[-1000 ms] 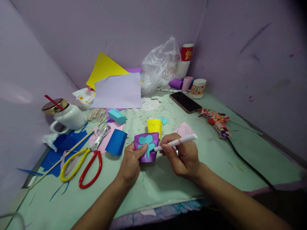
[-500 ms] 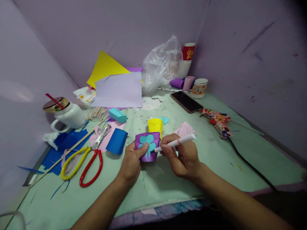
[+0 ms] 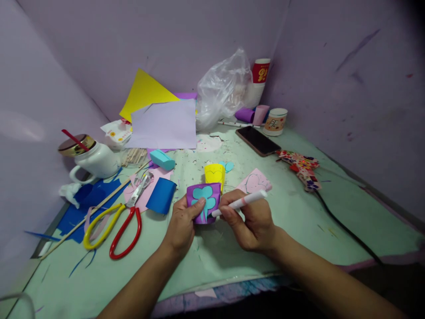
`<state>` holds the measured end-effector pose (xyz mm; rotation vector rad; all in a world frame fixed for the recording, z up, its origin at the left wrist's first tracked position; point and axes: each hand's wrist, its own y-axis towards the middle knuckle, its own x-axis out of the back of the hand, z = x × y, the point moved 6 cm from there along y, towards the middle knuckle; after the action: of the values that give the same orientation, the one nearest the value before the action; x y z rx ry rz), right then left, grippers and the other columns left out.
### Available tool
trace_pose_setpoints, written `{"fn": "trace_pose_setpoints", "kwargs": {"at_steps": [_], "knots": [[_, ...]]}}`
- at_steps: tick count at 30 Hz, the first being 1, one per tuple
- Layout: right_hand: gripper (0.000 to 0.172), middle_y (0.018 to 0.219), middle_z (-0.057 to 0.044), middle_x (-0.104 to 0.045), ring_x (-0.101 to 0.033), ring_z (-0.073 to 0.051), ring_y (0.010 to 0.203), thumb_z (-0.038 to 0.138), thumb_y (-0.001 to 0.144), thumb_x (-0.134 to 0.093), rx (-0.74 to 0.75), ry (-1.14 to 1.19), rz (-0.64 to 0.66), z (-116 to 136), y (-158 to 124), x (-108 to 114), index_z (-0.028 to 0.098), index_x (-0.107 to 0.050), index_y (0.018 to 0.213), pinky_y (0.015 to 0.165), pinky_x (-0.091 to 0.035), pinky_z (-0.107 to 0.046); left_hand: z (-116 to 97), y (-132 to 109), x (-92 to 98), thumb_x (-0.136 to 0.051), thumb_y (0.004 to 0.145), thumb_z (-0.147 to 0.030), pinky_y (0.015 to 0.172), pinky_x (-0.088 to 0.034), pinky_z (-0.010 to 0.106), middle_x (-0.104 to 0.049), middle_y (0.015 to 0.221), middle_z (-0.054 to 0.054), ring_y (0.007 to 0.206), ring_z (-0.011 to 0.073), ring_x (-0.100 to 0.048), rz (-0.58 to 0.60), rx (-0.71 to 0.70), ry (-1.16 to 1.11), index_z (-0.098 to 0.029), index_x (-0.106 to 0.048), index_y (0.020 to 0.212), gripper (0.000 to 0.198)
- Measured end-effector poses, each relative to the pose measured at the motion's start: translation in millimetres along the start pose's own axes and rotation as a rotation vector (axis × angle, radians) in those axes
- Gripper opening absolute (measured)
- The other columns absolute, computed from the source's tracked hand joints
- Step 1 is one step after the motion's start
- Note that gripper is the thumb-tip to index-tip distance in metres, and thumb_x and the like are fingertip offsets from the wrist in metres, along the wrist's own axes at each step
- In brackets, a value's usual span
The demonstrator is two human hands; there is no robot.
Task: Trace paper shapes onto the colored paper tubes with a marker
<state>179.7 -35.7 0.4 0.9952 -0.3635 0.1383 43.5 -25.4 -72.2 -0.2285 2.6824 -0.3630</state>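
Observation:
My left hand (image 3: pixel 182 226) is closed around a purple paper piece (image 3: pixel 190 195), its thumb pressing on the front. Across that front lies a light-blue flower-shaped cutout (image 3: pixel 203 192) with pointed strips below. A white marker (image 3: pixel 247 200) sits pinched in my right hand (image 3: pixel 254 223), its dark tip against the lower right of the cutout. Just behind the purple piece stands a yellow paper piece (image 3: pixel 214 173) with a drawn curved outline. Small light-blue scraps (image 3: pixel 228 167) lie beside it. A pink paper (image 3: pixel 255 181) with a drawn heart lies beyond my right hand.
Scissors (image 3: pixel 133 208) with yellow and red handles, a long stick (image 3: pixel 89 215) and a rolled blue paper (image 3: pixel 162 196) lie left. A white mug (image 3: pixel 96 161) stands farther left. Behind are paper sheets (image 3: pixel 164 124) and a plastic bag (image 3: pixel 224 88). A phone (image 3: pixel 258 141) and a flower-patterned corded object (image 3: pixel 300 166) lie right.
The marker tip has moved slightly down and left along the cutout's edge, and my right hand has shifted a little with it. My left hand keeps its hold.

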Motion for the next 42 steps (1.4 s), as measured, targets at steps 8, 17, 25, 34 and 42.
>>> {"fn": "trace_pose_setpoints", "kwargs": {"at_steps": [8, 17, 25, 34, 42], "knots": [[0.008, 0.062, 0.001, -0.059, -0.055, -0.01, 0.05, 0.016, 0.086, -0.05, -0.055, 0.149, 0.031, 0, -2, -1, 0.017, -0.057, 0.082, 0.048, -0.044, -0.022, 0, 0, -0.3, -0.081, 0.058, -0.028, 0.063, -0.048, 0.025, -0.066, 0.062, -0.001, 0.06, 0.0124, -0.057, 0.007, 0.009, -0.005, -0.014, -0.07, 0.074, 0.024], [0.006, 0.066, -0.001, -0.059, -0.055, -0.01, 0.053, 0.012, 0.086, -0.052, -0.07, 0.093, -0.064, -6, -3, 4, 0.016, -0.056, 0.086, 0.048, -0.045, -0.022, 3, 1, 2.1, -0.078, 0.065, -0.029, 0.058, -0.044, 0.023, -0.064, 0.063, -0.002, 0.056, 0.0099, -0.052, 0.04, -0.021, 0.028, -0.015, -0.07, 0.076, 0.019], [0.008, 0.069, -0.001, -0.061, -0.057, -0.01, 0.054, 0.01, 0.086, -0.051, -0.002, 0.039, -0.019, -3, -3, -1, 0.017, -0.055, 0.089, 0.047, -0.046, -0.021, 3, 2, 1.2, -0.074, 0.07, -0.027, 0.059, -0.043, 0.023, -0.065, 0.066, -0.002, 0.058, 0.0098, -0.051, 0.09, -0.036, 0.053, -0.017, -0.071, 0.074, 0.012], [0.01, 0.067, -0.001, -0.062, -0.058, -0.011, 0.052, 0.012, 0.085, -0.051, 0.027, 0.003, -0.007, 0, -1, -3, 0.019, -0.055, 0.09, 0.045, -0.046, -0.022, 2, 1, -0.5, -0.072, 0.071, -0.026, 0.063, -0.045, 0.025, -0.066, 0.069, -0.001, 0.061, 0.0122, -0.054, 0.114, -0.05, 0.04, -0.017, -0.071, 0.075, 0.01], [0.009, 0.063, 0.0, -0.061, -0.056, -0.011, 0.05, 0.012, 0.085, -0.05, 0.02, -0.021, 0.007, 1, -1, -3, 0.018, -0.055, 0.087, 0.045, -0.046, -0.023, 4, 1, -0.3, -0.072, 0.072, -0.025, 0.064, -0.045, 0.026, -0.064, 0.068, -0.001, 0.061, 0.012, -0.053, 0.115, -0.038, 0.041, -0.018, -0.072, 0.079, 0.01]]}}
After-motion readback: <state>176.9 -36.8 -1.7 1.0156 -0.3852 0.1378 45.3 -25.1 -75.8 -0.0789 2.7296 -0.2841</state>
